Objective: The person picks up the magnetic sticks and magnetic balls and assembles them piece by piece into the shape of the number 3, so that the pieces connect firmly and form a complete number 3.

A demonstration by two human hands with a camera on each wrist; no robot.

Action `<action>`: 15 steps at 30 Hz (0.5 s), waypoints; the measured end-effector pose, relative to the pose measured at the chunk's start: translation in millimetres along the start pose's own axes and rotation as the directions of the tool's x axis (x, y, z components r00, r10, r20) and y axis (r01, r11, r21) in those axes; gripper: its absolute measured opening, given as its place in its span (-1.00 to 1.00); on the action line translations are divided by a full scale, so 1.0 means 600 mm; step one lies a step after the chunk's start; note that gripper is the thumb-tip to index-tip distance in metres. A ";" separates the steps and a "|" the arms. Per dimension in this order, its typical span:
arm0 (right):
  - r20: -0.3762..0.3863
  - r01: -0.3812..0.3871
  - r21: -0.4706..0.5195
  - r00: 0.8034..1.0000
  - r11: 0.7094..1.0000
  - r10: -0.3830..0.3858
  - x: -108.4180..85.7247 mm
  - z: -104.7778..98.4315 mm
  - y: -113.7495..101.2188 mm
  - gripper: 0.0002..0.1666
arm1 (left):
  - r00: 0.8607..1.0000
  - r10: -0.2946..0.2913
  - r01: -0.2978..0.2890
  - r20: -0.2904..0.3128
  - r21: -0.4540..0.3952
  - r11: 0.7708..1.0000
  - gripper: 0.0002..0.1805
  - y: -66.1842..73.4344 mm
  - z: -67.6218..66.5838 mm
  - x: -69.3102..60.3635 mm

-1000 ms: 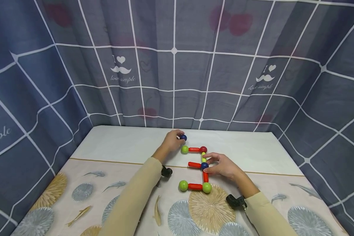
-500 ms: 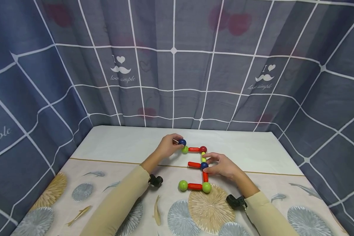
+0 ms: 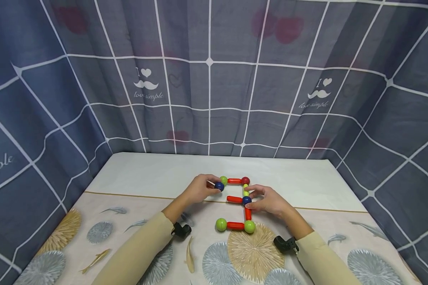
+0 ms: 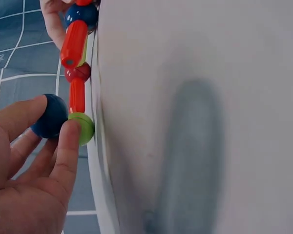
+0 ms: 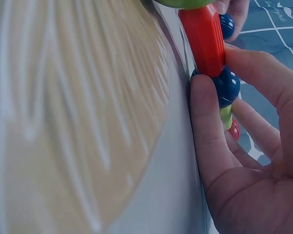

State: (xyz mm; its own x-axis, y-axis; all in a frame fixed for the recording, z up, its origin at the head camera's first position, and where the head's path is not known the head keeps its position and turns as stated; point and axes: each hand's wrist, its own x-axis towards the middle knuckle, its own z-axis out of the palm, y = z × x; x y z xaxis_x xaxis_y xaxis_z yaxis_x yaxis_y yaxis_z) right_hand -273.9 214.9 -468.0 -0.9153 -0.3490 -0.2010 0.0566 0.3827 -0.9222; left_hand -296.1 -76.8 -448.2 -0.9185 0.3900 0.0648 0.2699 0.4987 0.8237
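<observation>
My left hand pinches a loose blue ball between thumb and fingertips, just left of a red rod whose left end is bare. With thumb and fingers my right hand holds another blue ball, the middle joint of a ball-and-rod figure lying flat. From that joint a yellow-green rod runs up to a red ball, and a red rod runs down to a green ball. In the left wrist view, the pinched blue ball appears beside the green end ball.
The figure's upper arm ends in a green ball, its lower arm in another green ball. A patterned cloth covers the near table, a white surface the far part. A checked curtain surrounds the table.
My left hand has brought its blue ball down toward me, past the upper green ball, to the left of the middle red rod. The right hand stays in place on the middle joint.
</observation>
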 end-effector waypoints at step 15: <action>0.006 0.009 0.001 1.000 1.000 -0.009 0.001 0.000 0.001 -0.22 | 0.996 -0.075 0.069 0.057 0.090 0.993 -0.68 0.009 0.018 -0.024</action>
State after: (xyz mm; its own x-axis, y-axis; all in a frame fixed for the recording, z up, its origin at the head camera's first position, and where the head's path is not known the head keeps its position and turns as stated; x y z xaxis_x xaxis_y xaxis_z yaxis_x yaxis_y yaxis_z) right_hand -274.5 215.1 -468.6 -0.9134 -0.3576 -0.1945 0.0485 0.3789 -0.9242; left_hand -278.1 -71.4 -450.6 -0.9180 0.3956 -0.0293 0.2306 0.5924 0.7719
